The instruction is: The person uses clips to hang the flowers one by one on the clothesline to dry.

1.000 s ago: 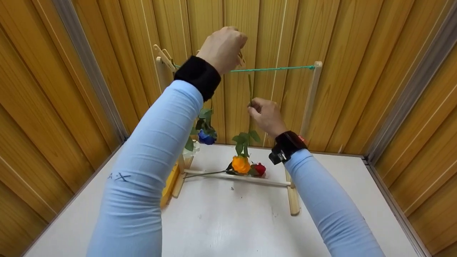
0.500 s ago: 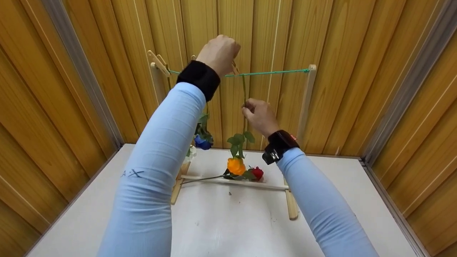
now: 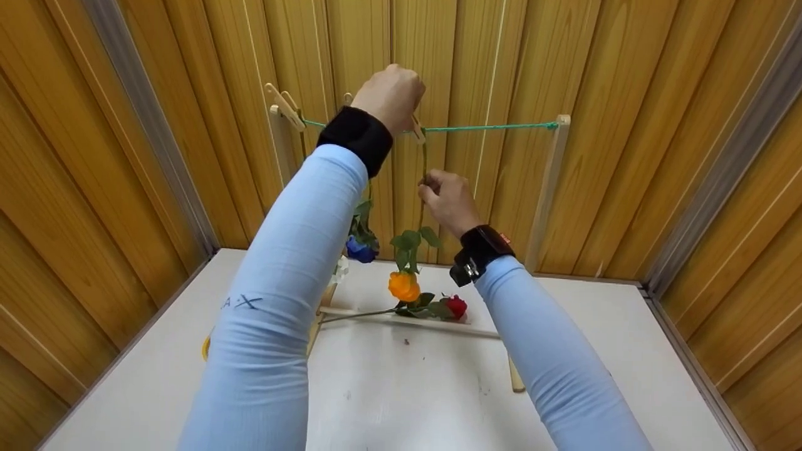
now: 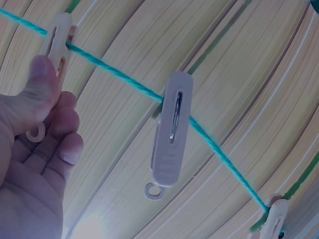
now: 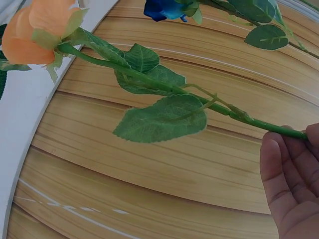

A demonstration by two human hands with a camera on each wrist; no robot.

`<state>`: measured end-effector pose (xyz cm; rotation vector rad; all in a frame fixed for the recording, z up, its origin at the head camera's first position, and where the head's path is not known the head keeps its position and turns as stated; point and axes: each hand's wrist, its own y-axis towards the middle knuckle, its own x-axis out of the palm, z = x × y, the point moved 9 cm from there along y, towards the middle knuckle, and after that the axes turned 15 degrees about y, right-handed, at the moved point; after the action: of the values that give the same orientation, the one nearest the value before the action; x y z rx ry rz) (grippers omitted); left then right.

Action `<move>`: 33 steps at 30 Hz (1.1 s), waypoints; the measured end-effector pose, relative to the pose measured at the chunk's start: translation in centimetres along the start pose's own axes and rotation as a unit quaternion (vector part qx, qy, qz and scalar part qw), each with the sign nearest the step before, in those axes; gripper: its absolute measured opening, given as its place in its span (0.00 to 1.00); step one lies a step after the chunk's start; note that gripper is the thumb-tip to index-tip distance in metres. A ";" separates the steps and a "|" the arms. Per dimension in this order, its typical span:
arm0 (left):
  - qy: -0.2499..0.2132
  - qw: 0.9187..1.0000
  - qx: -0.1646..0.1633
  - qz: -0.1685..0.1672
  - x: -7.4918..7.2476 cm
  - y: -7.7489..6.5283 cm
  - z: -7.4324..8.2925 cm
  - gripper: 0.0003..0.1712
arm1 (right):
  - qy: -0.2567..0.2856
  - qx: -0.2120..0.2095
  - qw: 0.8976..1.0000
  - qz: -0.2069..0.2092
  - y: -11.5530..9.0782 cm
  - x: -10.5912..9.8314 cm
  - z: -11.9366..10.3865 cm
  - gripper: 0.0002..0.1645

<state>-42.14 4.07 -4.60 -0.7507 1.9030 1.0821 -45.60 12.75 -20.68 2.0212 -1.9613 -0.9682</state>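
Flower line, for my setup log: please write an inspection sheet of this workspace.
Surface: white tabletop with a few small dark marks.
Job's things: orange rose head-down, its stem reaching up to the green cord; clothespin at the cord.
Clutter: red rose lying by a pale bar; yellow item, mostly hidden.
Hands: left hand pinches the clothespin; right hand pinches the stem.
Cables: nothing seen.
Surroundings: wood-grain panels; blue rose hanging head-down.

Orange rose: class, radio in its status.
Left hand pinching beige clothespin on teal cord. Right hand holding orange rose upside down. No obstruction visible.
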 end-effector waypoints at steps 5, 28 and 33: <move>-0.004 1.000 -0.001 0.001 0.0 0.1 0.1 0.06 | 0.000 -0.002 1.000 0.004 0.3 0.1 -0.5 0.08; -0.034 0.999 0.019 -0.003 1.0 -0.3 0.9 0.10 | -0.027 0.011 1.000 0.008 0.0 -1.2 0.3 0.09; -0.042 0.999 0.026 0.006 0.9 0.0 1.3 0.09 | -0.027 -0.007 1.000 0.014 -0.1 -1.9 0.2 0.10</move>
<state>-42.08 5.14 -5.79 -0.6564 1.8581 1.0516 -45.47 14.60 -20.29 1.9738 -1.9992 -1.0370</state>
